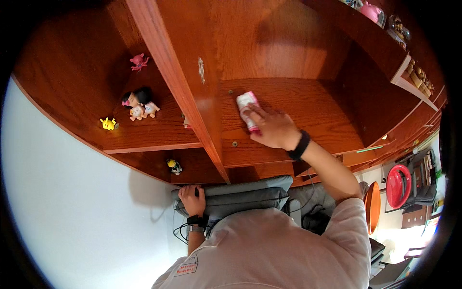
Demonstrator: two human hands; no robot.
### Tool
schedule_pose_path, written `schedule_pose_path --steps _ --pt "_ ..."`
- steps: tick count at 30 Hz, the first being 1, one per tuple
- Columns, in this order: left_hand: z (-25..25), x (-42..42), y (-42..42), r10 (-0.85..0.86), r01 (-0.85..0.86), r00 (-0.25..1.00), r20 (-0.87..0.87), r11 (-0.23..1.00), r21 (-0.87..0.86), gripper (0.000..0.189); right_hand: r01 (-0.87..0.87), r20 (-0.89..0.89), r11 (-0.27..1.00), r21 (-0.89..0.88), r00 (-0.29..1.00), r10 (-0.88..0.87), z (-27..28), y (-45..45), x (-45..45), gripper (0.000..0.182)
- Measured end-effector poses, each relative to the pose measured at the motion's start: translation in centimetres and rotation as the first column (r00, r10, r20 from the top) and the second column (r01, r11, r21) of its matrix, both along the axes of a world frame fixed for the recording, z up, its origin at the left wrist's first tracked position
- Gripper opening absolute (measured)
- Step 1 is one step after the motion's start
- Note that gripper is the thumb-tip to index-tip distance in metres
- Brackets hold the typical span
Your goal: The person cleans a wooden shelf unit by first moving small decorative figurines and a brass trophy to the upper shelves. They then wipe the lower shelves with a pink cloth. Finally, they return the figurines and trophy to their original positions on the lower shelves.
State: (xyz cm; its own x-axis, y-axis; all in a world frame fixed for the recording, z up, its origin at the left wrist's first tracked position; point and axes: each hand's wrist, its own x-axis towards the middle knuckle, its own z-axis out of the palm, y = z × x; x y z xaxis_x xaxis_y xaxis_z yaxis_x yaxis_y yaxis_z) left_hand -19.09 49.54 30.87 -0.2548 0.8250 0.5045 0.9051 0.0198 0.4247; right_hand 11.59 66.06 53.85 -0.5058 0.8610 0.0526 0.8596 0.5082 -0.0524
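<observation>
My right hand (276, 128), with a black band at the wrist, holds a folded white and pink cloth (247, 98) against the reddish-brown wooden shelf board (310, 123). The fingers lie over the cloth's lower half; hand and cloth look slightly blurred. Lower left, my left hand (192, 198) curls over the left end of a grey padded cushion or backrest (242, 198) in front of my body. A dark band and a metal-strapped watch (196, 228) are on that wrist.
An upright divider (173, 72) separates this compartment from the left one. There stand a pink figurine (139, 62), two dark-haired dolls (140, 104) and a yellow figurine (108, 124). Another figurine (174, 167) is below. Ornaments (371, 12) line the upper right; a white wall (72, 188) is left.
</observation>
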Motion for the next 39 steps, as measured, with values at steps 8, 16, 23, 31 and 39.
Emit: schedule_pose_path --steps 8,16,23,31,39 --pt "0.8 0.3 -0.1 -0.030 0.029 0.999 0.022 0.999 0.015 0.013 -0.002 -0.111 0.996 -0.090 0.994 -0.008 0.0 1.1 9.1 0.073" --pt "0.3 0.1 0.1 -0.030 0.030 0.999 0.012 0.999 0.039 0.013 0.221 -0.040 0.973 -0.072 0.974 -0.224 1.6 0.6 5.9 0.070" --pt "0.0 0.0 -0.1 -0.013 0.012 0.999 0.030 1.000 0.012 0.014 0.257 0.054 0.966 -0.025 0.965 -0.255 2.0 2.5 4.6 0.064" --pt "0.0 -0.1 0.0 -0.027 0.027 0.999 0.020 1.000 -0.011 0.017 0.278 -0.012 0.961 0.003 0.961 -0.278 0.8 2.5 5.7 0.066" --pt "-0.1 0.0 -0.2 -0.016 0.018 0.999 0.047 0.999 -0.036 0.016 0.418 -0.022 0.908 -0.006 0.908 -0.418 0.2 2.3 10.6 0.065"
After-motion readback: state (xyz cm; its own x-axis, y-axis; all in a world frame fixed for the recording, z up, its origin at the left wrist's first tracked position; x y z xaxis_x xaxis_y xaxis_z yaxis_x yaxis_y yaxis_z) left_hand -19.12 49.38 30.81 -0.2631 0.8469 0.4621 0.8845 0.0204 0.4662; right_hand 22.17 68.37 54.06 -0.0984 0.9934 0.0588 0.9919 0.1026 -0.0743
